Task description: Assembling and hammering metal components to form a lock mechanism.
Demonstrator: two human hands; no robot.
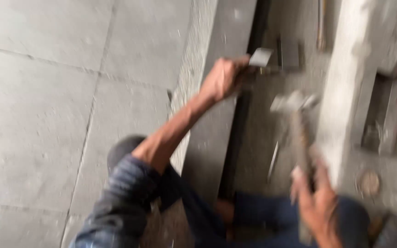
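Blurred hammer raised upright, flat chisel near dark groove

no packages, labels, signs, screens apparent, view blurred

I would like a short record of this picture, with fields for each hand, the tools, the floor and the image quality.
left hand: the left hand grips a flat grey metal chisel, arm stretched forward
right hand: the right hand grips the handle of a grey-headed hammer, head raised near the chisel
contact: hammer head and chisel appear apart
floor: large grey floor tiles on the left; a dark narrow gap beside a grey slab edge
right side: pale concrete column
image quality: strong motion blur; small details cannot be told
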